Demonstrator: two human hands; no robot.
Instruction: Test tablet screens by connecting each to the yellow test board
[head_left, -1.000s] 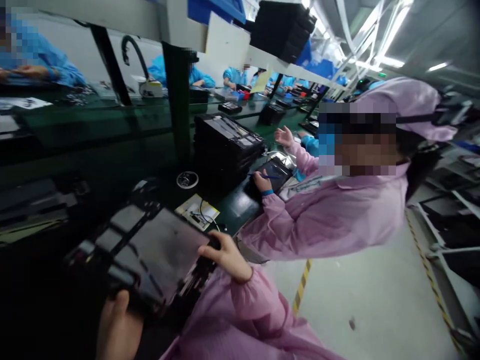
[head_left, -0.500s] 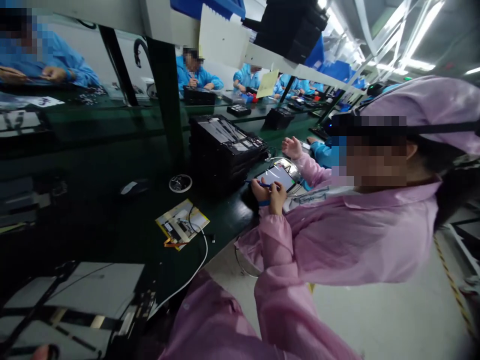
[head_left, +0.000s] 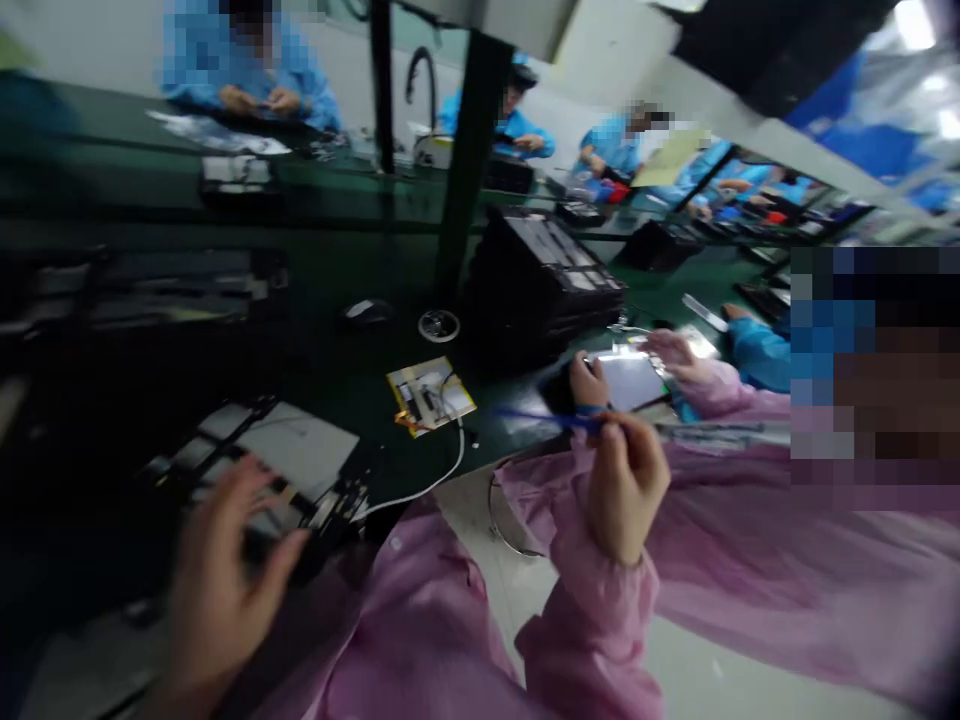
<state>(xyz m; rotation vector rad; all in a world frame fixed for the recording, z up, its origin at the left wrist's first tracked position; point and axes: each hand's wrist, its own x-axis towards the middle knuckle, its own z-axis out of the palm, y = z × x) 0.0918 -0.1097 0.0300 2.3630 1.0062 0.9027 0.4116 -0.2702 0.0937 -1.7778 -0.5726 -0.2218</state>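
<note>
My left hand (head_left: 225, 570) is at the lower left, blurred, with thumb and fingers apart. It reaches over the near edge of an opened tablet (head_left: 319, 435) with pale panels and dark strips; whether it touches is unclear. Between thumb and fingers of my right hand (head_left: 630, 490) is a thin blue tool (head_left: 551, 415), pointing left and smeared by motion, its exact kind unclear. Beyond that hand, a co-worker in pink has one hand (head_left: 589, 380) at the left edge of a tablet with a bright screen (head_left: 630, 378) and the other hand (head_left: 675, 355) at its far side.
A yellow-edged tablet part (head_left: 431, 395) with a white cable (head_left: 450, 475) lies mid-bench. Behind it are a round cable hole (head_left: 439, 326), a computer mouse (head_left: 366, 312) and a tall stack of opened tablets (head_left: 555, 280). A dark post (head_left: 474, 150) rises from the bench. People in blue sit opposite.
My right hand has drawn back towards me from beside the co-worker's hand, still holding the blue tool. My left hand has come further into view. The camera has turned left.
</note>
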